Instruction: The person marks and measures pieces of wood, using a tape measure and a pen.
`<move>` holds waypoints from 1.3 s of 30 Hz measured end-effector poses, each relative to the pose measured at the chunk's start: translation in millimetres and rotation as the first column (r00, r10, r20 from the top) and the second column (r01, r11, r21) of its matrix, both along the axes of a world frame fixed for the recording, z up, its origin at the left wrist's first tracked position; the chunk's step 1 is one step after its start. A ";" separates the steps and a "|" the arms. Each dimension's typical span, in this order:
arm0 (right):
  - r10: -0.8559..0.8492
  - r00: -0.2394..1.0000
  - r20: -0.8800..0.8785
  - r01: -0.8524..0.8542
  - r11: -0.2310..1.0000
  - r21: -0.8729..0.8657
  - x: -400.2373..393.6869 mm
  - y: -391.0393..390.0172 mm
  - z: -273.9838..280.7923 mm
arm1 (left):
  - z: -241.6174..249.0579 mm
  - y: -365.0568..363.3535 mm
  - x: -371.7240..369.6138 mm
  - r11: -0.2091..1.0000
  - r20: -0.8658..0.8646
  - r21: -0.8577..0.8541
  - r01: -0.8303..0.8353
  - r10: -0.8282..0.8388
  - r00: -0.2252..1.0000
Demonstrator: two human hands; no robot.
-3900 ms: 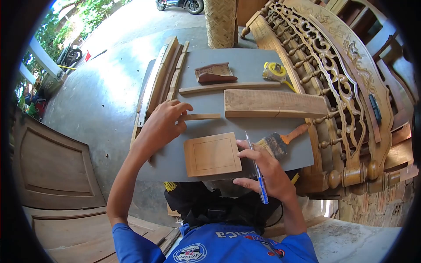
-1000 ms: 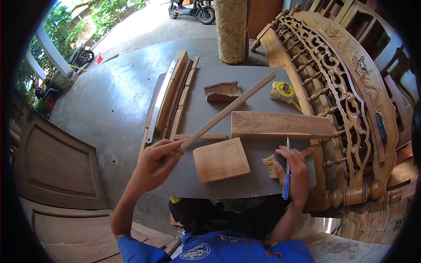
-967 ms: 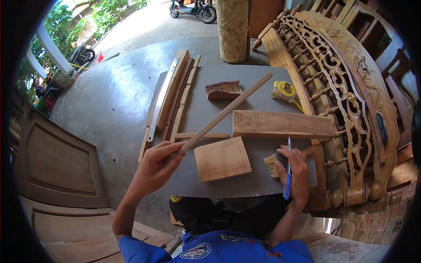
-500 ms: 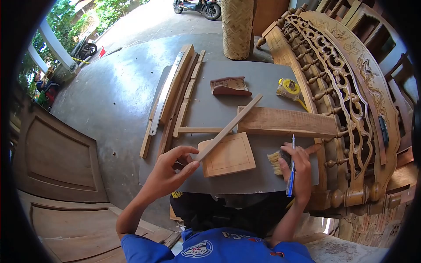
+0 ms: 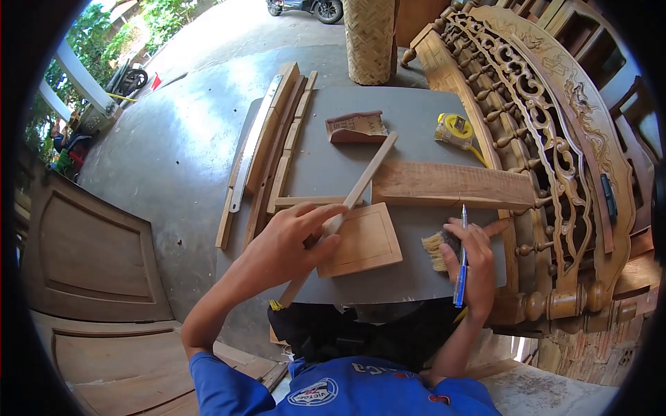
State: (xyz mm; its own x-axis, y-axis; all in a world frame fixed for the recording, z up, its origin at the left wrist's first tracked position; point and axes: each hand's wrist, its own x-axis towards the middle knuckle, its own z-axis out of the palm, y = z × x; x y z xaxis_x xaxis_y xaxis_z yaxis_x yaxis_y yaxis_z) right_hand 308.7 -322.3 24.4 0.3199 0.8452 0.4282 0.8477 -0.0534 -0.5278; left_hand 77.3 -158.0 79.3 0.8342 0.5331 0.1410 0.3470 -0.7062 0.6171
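My left hand (image 5: 288, 239) is closed round a thin wooden strip (image 5: 372, 170), thumb on one side and fingers on the other. The strip slants across the left part of a small wooden panel (image 5: 364, 246) that has lines marked near its edges. Its lower end sticks out below my hand, past the table edge. In my right hand (image 5: 477, 263) is a blue and clear pen (image 5: 462, 270), tip pointing away from me. That hand rests at the table's right side, its fingers over the dark part of a brush (image 5: 435, 251) with pale bristles.
On the grey table (image 5: 326, 170), a thick wooden board (image 5: 451, 184) lies beyond the panel. Farther back are curled sandpaper (image 5: 355, 128) and a yellow tape measure (image 5: 454, 130). A handsaw (image 5: 258, 149) and long wood pieces line the left. Carved furniture (image 5: 548, 139) stands against the right side.
My left hand has moved right and up along the strip and now grips it farther from its lower end. The strip has shifted left and stands steeper. My right hand stays put with the pen.
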 end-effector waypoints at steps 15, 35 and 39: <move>-0.015 1.000 0.002 0.015 1.000 -0.013 -0.5 0.1 0.2 | -10.5 -28.0 -31.3 0.987 0.051 -0.127 -0.096 0.103 0.993; -0.062 0.997 0.037 0.060 0.997 0.051 -2.4 0.2 -0.7 | -28.9 -14.6 -30.8 0.999 0.150 -0.001 -0.050 0.050 0.988; 0.124 0.992 0.015 -0.124 0.967 0.223 -22.7 -3.6 14.5 | -36.5 -12.7 -32.5 0.999 0.234 0.014 -0.044 0.039 0.972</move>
